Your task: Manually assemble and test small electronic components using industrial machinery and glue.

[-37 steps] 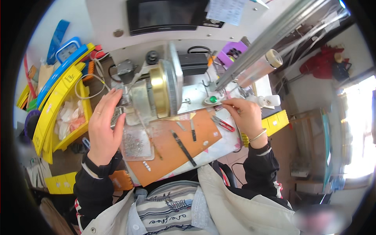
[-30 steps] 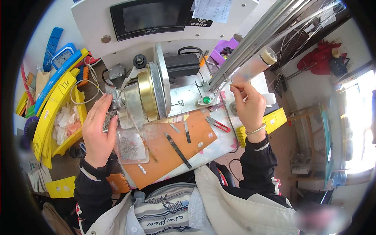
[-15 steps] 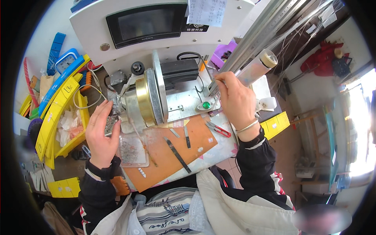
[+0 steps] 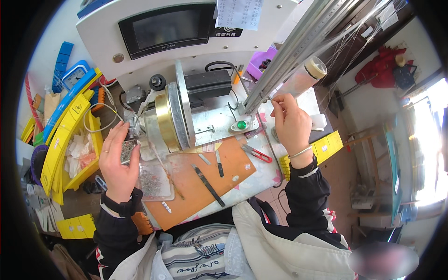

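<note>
My left hand (image 4: 119, 163) is at the left end of a machine's round brass-coloured drum (image 4: 166, 122), its fingers stretched and thumb apart. Its fingertips are by a small metal fitting (image 4: 134, 127); whether they touch it is unclear. My right hand (image 4: 294, 123) is closed in a pinch beside the slanted metal rail (image 4: 275, 77); anything between the fingertips is too small to make out. Near that hand are a green button (image 4: 241, 124) and a clear cylinder with a pale cap (image 4: 316, 68). Below the left hand, a clear tray (image 4: 156, 181) holds many tiny metal pieces.
On an orange mat (image 4: 210, 186) lie a dark flat strip (image 4: 208, 185) and a small blade (image 4: 219, 164). Red-handled snips (image 4: 257, 153) rest at its right edge. Yellow curved strips (image 4: 65, 140) and a yellow bin (image 4: 92, 163) stand left. A dark screen (image 4: 165, 29) is above.
My right hand has moved right, away from the rail and green button, still pinched. My left hand stays almost in place. The whole view has shifted slightly.
</note>
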`<state>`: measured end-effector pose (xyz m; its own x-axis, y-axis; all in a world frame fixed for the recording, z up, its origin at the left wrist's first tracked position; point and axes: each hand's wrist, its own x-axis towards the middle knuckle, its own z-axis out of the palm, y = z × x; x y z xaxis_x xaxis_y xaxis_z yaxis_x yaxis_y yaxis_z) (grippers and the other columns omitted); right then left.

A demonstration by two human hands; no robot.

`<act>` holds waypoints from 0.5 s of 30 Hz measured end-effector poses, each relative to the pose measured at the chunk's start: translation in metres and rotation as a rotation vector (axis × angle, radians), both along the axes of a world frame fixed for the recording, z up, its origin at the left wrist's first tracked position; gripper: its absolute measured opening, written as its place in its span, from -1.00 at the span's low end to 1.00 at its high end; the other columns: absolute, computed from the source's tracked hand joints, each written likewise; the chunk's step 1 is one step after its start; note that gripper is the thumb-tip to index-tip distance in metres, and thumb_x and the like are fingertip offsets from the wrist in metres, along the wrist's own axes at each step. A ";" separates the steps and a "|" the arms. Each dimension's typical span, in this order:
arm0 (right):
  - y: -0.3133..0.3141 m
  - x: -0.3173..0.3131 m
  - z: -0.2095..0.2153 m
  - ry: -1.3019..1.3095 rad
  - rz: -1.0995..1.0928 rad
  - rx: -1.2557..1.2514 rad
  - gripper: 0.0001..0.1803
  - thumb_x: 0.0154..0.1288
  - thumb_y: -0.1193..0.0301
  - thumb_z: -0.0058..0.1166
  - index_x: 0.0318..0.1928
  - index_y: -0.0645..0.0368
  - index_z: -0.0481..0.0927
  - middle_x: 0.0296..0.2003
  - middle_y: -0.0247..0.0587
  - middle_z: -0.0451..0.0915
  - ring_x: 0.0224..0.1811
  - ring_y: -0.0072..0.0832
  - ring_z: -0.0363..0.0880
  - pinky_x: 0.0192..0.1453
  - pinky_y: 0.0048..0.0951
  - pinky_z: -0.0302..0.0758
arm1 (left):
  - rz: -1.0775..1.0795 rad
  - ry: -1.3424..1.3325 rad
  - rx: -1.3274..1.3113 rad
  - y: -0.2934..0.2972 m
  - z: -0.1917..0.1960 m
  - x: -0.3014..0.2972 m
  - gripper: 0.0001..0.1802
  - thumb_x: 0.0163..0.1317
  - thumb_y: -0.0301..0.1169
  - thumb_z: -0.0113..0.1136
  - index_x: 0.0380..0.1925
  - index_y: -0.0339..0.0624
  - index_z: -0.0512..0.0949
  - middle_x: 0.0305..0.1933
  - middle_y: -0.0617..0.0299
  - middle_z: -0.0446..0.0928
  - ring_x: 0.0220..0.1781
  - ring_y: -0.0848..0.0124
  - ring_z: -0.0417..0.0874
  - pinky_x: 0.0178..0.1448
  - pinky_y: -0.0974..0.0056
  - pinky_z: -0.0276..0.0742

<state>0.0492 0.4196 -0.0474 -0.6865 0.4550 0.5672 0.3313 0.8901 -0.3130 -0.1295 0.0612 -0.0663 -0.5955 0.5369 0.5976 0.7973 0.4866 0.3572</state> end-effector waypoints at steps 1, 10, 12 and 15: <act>0.000 0.001 -0.001 0.010 0.008 -0.015 -0.93 0.42 0.34 0.18 -0.21 0.01 0.60 -0.63 -0.31 0.62 -0.58 -0.31 0.66 -0.49 -0.31 0.47 | -0.002 -0.006 0.002 0.001 0.000 0.000 -0.45 0.12 -0.62 0.29 0.20 -0.32 0.57 0.24 -0.11 0.59 0.31 -0.01 0.59 0.39 0.08 0.44; -0.026 0.001 0.029 0.177 0.325 0.087 -0.89 0.29 0.49 0.26 -0.22 0.12 0.59 -0.22 -0.30 0.73 -0.45 -0.32 0.69 -0.42 -0.34 0.54 | 0.047 0.009 0.006 0.001 -0.007 0.000 -0.45 0.15 -0.61 0.29 0.21 -0.30 0.56 0.25 -0.11 0.58 0.32 -0.02 0.57 0.40 0.08 0.42; -0.023 -0.013 0.034 0.120 0.345 0.114 -0.89 0.33 0.46 0.22 -0.19 0.08 0.56 -0.20 -0.28 0.73 -0.43 -0.22 0.68 -0.41 -0.29 0.56 | 0.042 0.014 0.006 0.003 -0.005 0.001 -0.45 0.14 -0.61 0.30 0.21 -0.30 0.55 0.25 -0.11 0.58 0.32 -0.02 0.58 0.40 0.07 0.43; -0.014 -0.018 0.033 -0.066 0.160 0.175 -0.91 0.39 0.40 0.16 -0.17 0.04 0.53 -0.27 -0.22 0.73 -0.43 -0.16 0.69 -0.41 -0.23 0.56 | 0.039 0.015 0.005 0.002 -0.003 0.002 -0.44 0.14 -0.61 0.31 0.21 -0.29 0.55 0.25 -0.10 0.58 0.31 -0.01 0.58 0.40 0.07 0.43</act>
